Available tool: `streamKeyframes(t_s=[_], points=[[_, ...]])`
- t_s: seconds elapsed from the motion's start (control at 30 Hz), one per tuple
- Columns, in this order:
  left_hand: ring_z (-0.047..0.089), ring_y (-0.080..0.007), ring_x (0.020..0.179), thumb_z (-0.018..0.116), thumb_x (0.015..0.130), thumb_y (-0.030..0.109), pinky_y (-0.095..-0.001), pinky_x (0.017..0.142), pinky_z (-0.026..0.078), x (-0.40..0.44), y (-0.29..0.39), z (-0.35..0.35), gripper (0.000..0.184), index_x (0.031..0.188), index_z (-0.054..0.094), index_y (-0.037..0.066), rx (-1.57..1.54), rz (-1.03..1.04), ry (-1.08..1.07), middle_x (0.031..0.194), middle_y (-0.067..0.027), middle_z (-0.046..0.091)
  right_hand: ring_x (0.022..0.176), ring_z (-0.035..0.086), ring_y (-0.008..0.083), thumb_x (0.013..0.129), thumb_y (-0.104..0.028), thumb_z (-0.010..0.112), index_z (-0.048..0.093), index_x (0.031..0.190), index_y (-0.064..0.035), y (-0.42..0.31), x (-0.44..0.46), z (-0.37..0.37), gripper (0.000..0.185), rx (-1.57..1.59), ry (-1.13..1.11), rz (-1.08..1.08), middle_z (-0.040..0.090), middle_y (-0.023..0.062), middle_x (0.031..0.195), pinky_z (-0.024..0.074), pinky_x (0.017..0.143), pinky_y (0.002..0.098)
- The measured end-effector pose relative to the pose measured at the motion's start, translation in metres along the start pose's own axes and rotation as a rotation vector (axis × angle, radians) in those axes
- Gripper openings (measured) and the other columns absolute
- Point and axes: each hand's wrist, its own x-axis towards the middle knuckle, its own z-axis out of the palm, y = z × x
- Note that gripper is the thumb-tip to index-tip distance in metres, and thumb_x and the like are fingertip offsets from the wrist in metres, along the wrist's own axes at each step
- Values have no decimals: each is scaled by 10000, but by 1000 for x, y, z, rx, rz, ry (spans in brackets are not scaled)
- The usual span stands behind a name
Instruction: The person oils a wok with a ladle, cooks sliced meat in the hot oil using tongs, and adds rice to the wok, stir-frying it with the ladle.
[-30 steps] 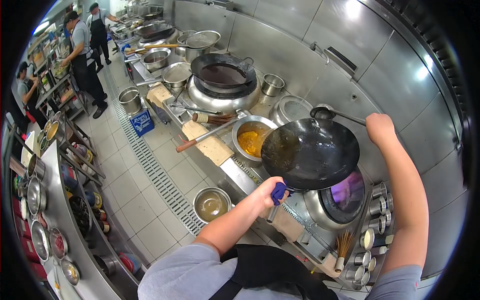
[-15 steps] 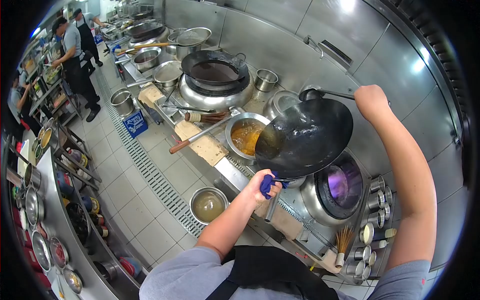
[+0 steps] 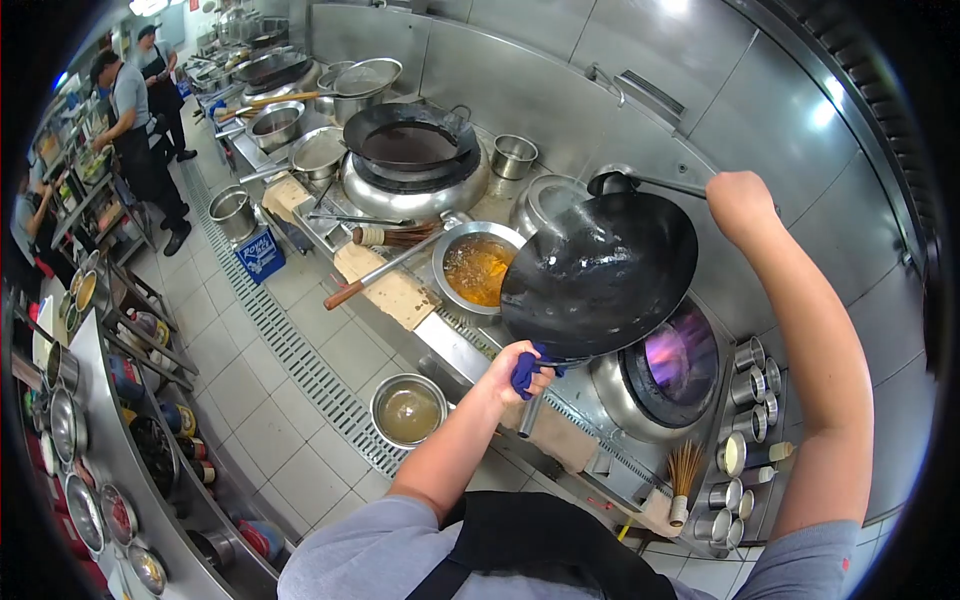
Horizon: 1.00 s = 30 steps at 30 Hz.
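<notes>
My left hand (image 3: 515, 372) is closed around the handle of a large black wok (image 3: 610, 290), with a folded blue cloth (image 3: 525, 373) between palm and metal. The wok is tilted, its left edge leaning over a steel pot (image 3: 447, 283) of bubbling yellow-orange liquid; its inner surface looks wet. In my right hand (image 3: 742, 205) is the handle of a ladle (image 3: 612, 182), whose dark bowl is at the wok's far rim. Whether ladle and rim touch, I cannot tell. Below and right of the wok, purple flame burns in the wok burner (image 3: 690, 360).
Another wok (image 3: 410, 140) of dark liquid sits on the neighbouring burner. A bamboo brush (image 3: 685, 470) and several steel containers (image 3: 745, 385) are at the right. A steel pot (image 3: 410, 410) stands low by the floor drain. Co-workers (image 3: 130, 120) stand at far left.
The whole scene has shifted slightly left in view. The wok stays tilted by the pot, and both hands keep their grips. A far co-worker's arm is no longer stretched out.
</notes>
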Motion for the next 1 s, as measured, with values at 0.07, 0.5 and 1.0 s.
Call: streamKeyframes(t_s=[0.07,0.5,1.0], points=[[419,-112,528,502,735,222,-218,422,337,3,-7,4,280,925,476,18,116,-15,111,711,-54,449,751,670,274,718,-64,595,690,730,-70,6,-20,10,96,22,-27,15,677,128,794,536,646,353],[490,-147,437,557,743,200,-275,383,397,67,-110,-4,108,691,504,122,683,216,679,564,-21,497,783,630,347,833,-238,588,546,965,-26,16,-270,194,253,610,-81,625,642,203,837,495,692,455],[500,-194,476,579,677,143,-309,438,430,176,-227,-37,114,723,498,79,564,299,912,609,-54,509,648,589,368,805,-276,629,558,800,29,-108,-518,322,313,1276,-358,961,588,212,700,443,599,446]])
